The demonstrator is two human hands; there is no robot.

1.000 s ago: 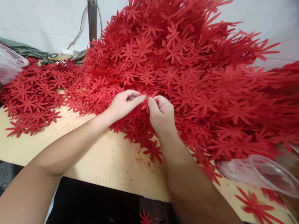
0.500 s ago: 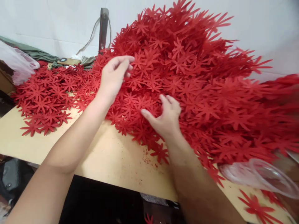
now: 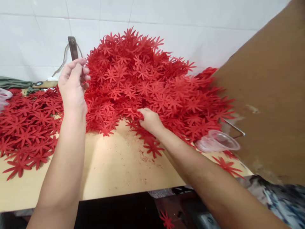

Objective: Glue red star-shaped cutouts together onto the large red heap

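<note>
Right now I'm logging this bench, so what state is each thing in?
Left hand: raised over the left side of the heap, fingers curled; whether it holds a flower, cannot tell.
Right hand: pushed into the foot of the heap, fingers closed among flowers.
Red flower heap: piled high against the wall.
Flat flowers: spread in a low layer.
Clear plastic cup: lying on its side.
Table: dusted with red crumbs.
</note>
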